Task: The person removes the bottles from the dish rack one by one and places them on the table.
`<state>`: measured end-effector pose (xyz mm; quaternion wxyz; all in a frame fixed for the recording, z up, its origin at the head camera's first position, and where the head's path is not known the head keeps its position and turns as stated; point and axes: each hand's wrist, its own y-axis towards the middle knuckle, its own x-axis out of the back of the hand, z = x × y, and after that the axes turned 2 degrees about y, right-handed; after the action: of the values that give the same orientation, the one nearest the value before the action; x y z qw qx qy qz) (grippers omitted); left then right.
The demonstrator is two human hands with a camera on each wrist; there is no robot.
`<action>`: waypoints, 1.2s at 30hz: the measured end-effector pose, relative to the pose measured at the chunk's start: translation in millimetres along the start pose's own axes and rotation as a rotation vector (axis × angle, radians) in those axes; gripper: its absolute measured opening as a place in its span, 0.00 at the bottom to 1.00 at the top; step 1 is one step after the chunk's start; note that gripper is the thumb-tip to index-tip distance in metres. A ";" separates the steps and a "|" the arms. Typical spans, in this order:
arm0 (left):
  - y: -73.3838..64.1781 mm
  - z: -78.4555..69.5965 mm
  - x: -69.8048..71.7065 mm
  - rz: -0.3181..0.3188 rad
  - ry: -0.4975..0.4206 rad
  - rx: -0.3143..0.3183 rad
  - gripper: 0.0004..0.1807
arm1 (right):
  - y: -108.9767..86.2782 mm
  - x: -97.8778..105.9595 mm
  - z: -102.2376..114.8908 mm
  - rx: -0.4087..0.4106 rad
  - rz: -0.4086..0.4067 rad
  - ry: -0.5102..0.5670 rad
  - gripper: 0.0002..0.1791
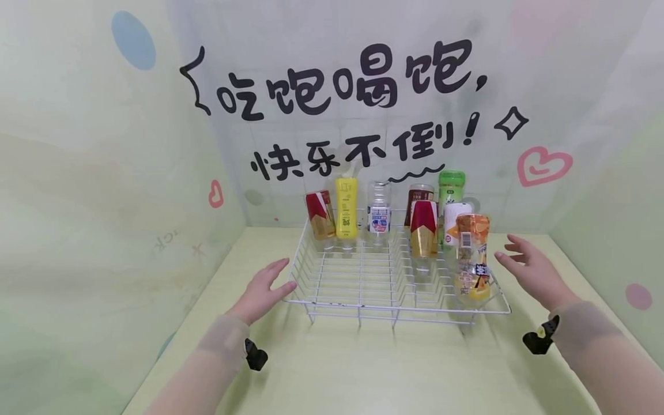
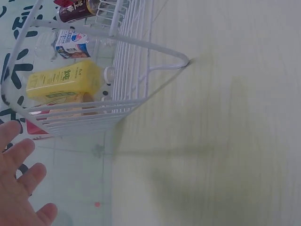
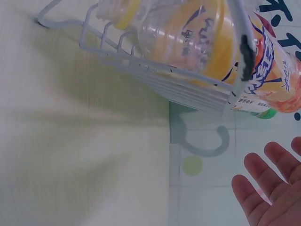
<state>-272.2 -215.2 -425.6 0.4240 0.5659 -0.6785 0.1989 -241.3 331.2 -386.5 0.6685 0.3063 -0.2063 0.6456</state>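
Observation:
A white wire rack (image 1: 358,305) stands on the table with several bottles turned neck-down in it. At its back left are a red-and-gold bottle (image 1: 321,216) and a yellow bottle (image 1: 346,210), beside a clear bottle with a blue-and-white label (image 1: 379,219). Another red-and-gold bottle (image 1: 424,230), a green-topped bottle (image 1: 452,180) and an orange-labelled clear bottle (image 1: 472,248) are on the right. My left hand (image 1: 264,291) is spread by the rack's left side, thumb near the rim. Off the right side, my right hand (image 1: 534,271) holds nothing, its fingers extended toward the orange-labelled bottle.
A pale table (image 1: 363,369) lies under the rack. Behind it rises a wall (image 1: 389,34) with large black lettering, and side walls (image 1: 104,202) enclose the table left and right. A brown-labelled bottle (image 1: 417,193) is also at the back of the rack.

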 end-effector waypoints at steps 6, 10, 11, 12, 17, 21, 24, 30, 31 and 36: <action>-6.4 -0.2 -6.9 0.014 0.043 -0.004 0.42 | -2.1 -8.6 1.1 -0.023 -0.004 0.061 0.44; -11.0 0.0 -9.0 0.021 0.030 0.016 0.41 | -4.3 -14.4 2.0 -0.042 -0.008 0.123 0.44; -12.0 -0.1 -9.2 0.019 0.028 0.020 0.40 | -5.0 -15.8 2.3 -0.044 -0.009 0.141 0.44; -12.8 0.0 -9.5 0.017 0.025 0.010 0.40 | -5.9 -17.1 2.8 -0.043 -0.012 0.157 0.43; -14.9 0.2 -11.9 -0.007 0.032 -0.032 0.41 | -8.7 -21.8 8.3 -0.053 -0.028 0.216 0.43; -15.6 0.7 -14.3 -0.012 0.043 -0.052 0.40 | -7.6 -25.6 11.7 -0.074 -0.021 0.251 0.45; -15.6 1.2 -15.1 -0.013 0.031 -0.071 0.38 | -5.7 -28.7 13.6 -0.081 -0.011 0.269 0.46; -16.2 1.6 -15.7 -0.003 0.011 -0.081 0.37 | -1.0 -34.2 20.6 -0.154 -0.010 0.280 0.48; -16.2 1.6 -15.9 -0.002 0.013 -0.080 0.37 | -0.3 -34.8 21.6 -0.167 -0.013 0.280 0.49; -16.1 1.6 -16.8 -0.007 0.008 -0.078 0.37 | 1.0 -36.3 29.1 -0.212 -0.023 0.295 0.54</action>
<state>-257.6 -210.8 -443.4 0.4489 0.5506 -0.6822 0.1731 -241.7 284.7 -389.6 0.7273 0.1384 -0.1695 0.6505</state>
